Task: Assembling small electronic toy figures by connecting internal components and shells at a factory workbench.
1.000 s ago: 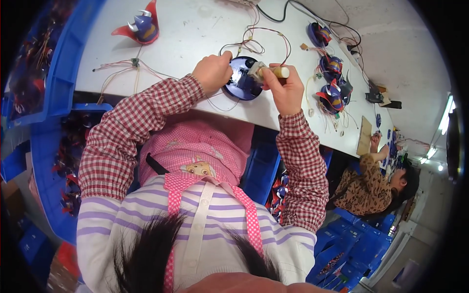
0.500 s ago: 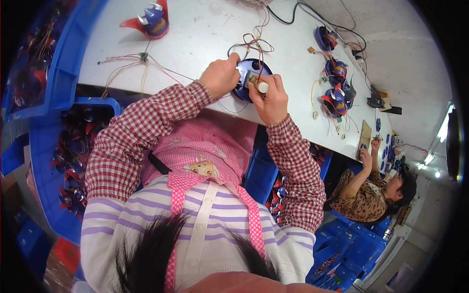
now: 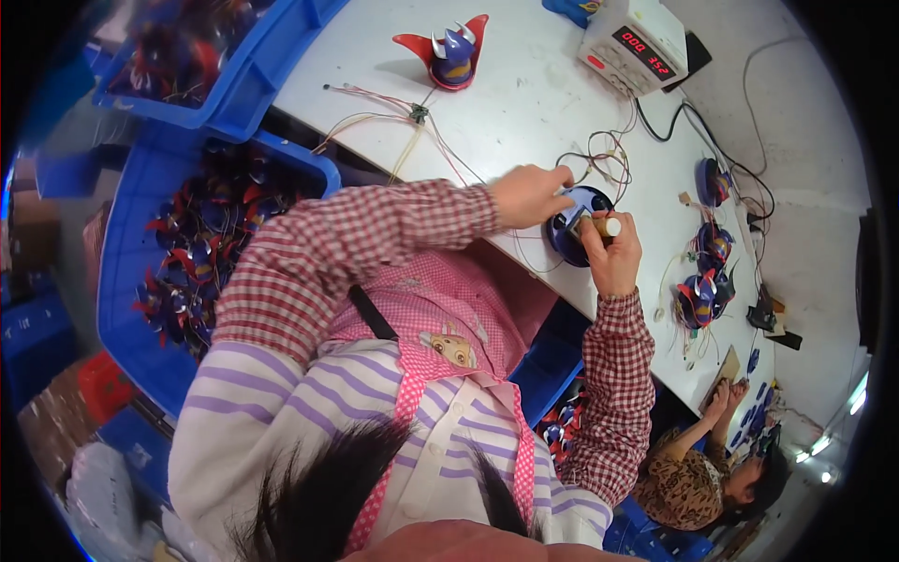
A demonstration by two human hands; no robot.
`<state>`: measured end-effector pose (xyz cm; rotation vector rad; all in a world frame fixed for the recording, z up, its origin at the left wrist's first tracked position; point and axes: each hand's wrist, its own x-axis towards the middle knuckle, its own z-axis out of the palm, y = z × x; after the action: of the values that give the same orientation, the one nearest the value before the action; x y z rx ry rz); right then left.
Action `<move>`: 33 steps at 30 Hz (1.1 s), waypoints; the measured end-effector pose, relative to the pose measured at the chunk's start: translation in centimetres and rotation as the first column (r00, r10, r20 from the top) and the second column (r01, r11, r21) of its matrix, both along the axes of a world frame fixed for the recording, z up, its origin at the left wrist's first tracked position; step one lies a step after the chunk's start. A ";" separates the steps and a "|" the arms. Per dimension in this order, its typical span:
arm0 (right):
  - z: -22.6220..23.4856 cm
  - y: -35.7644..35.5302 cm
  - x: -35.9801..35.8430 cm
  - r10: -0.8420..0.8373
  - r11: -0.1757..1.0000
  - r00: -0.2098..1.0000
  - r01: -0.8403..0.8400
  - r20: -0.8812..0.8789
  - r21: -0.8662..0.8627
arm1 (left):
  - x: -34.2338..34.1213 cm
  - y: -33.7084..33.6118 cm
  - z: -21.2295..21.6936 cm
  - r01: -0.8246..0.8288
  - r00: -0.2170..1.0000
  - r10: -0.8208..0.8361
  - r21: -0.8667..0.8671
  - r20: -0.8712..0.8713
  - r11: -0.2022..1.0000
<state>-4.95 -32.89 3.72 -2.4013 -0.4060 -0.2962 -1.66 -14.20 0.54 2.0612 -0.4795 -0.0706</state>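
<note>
A round blue-purple plastic housing [image 3: 592, 199] lies near the front edge of the white table, its inner side up. Against its left rim is my left hand [image 3: 529, 195], thumb and forefinger closed; anything between them is too small to make out. My right hand [image 3: 614, 258] grips a short tan cylinder with a white round end [image 3: 612, 227] over the housing's middle. Thin red and black wires [image 3: 609, 155] tangle just beyond the housing. Behind, to the left, stands a purple horned figure head [image 3: 453, 58] with red wing-like sides. A small green circuit board [image 3: 419, 113] with loose wires lies before it.
A white power supply [image 3: 635, 42] with a lit red display stands at the back. Several horned heads [image 3: 700, 298] sit along the right. Blue bins [image 3: 122, 272] full of similar heads stand at left. A co-worker [image 3: 698, 487] works at the table's far right.
The view has turned, shifting the table scene rightward and bringing the power supply in. My left forefinger and thumb have shifted at the housing's rim; my right hand still grips the cylinder there.
</note>
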 end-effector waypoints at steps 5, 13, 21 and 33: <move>2.7 1.5 -3.6 -0.272 0.947 0.954 0.242 0.125 0.211 | 0.8 13.3 1.5 -0.323 0.781 0.191 0.124 0.594 0.938; 0.5 14.4 -0.7 0.245 0.952 0.969 -0.247 0.036 0.182 | 2.1 20.7 -1.2 -0.289 0.862 0.012 0.470 0.507 0.834; -4.2 22.1 6.3 0.176 0.984 0.984 -0.176 -0.007 -0.027 | -4.8 24.1 1.3 -0.437 0.876 0.413 0.045 0.248 0.898; -4.3 21.9 7.0 0.183 0.979 0.972 -0.167 -0.144 0.120 | -8.0 24.8 -1.0 -0.491 0.870 0.494 0.136 0.018 0.860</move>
<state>2.01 -10.97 -0.60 -2.2472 -0.5137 -0.0504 -9.62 10.57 -0.51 2.2566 0.0813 0.1905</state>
